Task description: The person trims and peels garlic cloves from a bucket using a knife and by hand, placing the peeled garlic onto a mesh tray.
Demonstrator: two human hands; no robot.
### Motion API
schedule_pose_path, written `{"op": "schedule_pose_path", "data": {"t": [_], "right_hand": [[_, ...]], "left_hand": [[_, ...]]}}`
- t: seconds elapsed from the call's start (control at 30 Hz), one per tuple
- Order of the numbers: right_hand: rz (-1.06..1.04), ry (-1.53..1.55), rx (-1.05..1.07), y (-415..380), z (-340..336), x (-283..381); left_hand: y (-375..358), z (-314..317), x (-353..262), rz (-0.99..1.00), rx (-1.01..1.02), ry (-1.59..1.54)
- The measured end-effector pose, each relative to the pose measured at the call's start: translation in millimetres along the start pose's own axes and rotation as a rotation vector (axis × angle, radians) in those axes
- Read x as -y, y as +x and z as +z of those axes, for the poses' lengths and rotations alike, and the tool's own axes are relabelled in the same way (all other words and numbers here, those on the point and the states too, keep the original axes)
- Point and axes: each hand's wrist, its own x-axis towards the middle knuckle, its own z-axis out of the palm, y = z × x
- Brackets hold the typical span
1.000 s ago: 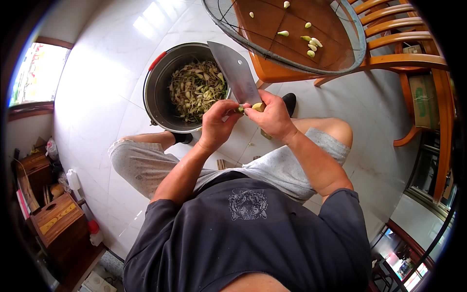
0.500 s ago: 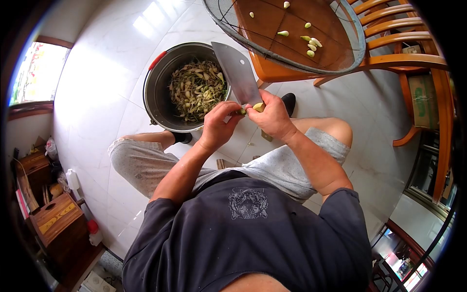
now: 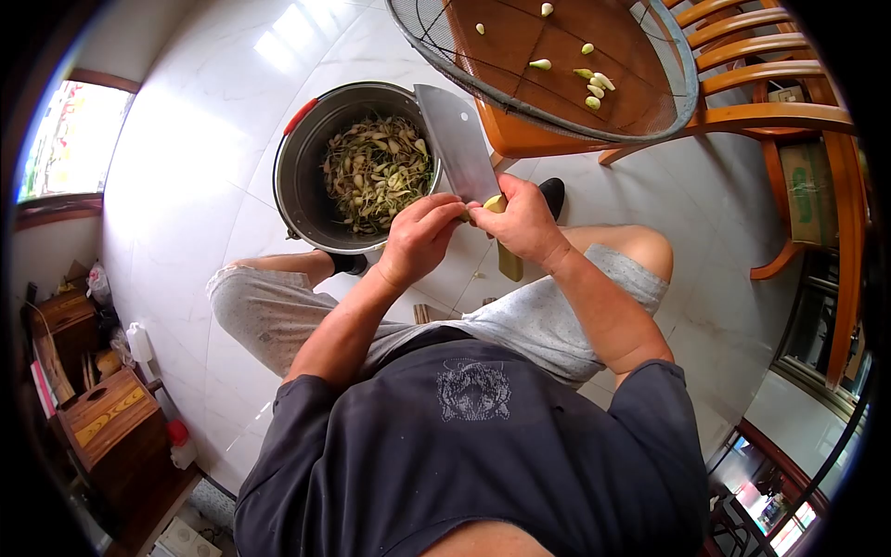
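Observation:
My right hand [image 3: 522,223] is closed round a broad cleaver [image 3: 459,139] near where the blade meets its yellowish handle. The blade points up and away, beside the bucket's right rim. Between the fingertips of my left hand [image 3: 422,237] is a small bulb [image 3: 465,214], mostly hidden, pinched close to the right thumb and the base of the blade. Many unpeeled pale bulbs with green and dry stalks [image 3: 376,172] lie in a metal bucket [image 3: 299,206] just beyond my left hand.
A round mesh sieve [image 3: 557,129] rests on a wooden chair [image 3: 520,141] at upper right, holding several cleaned white bulbs [image 3: 596,85]. My knees flank the work over a tiled floor [image 3: 204,306]. Wooden cabinets [image 3: 111,418] stand at lower left.
The cleaver blade has swung slightly to the right, and more of its handle shows below my right hand. My left fingers have closed further over the bulb.

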Motion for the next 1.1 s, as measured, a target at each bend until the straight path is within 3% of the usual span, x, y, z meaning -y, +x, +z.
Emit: {"op": "schedule_pose_path", "data": {"t": [0.27, 0.47, 0.57, 0.67, 0.83, 1.1], "right_hand": [[0.002, -0.076, -0.012, 2, 0, -8], [0.023, 0.058, -0.023, 1, 1, -7], [0.023, 0.133, -0.036, 0, 1, -1], [-0.009, 0.091, -0.064, 2, 2, -5], [-0.035, -0.137, -0.144, 5, 2, -18], [-0.122, -0.081, -0.19, 5, 6, -14]], "left_hand": [[-2, 3, -1, -0.006, 0.011, -0.005], [-8, 8, -9, -0.224, -0.049, -0.174], [-16, 14, -6, -0.416, -0.026, -0.385], [-21, 24, -8, -0.57, -0.117, -0.805], [-14, 16, -5, -0.731, -0.29, -1.031], [-13, -3, 12, -0.976, -0.207, -1.423]]}}
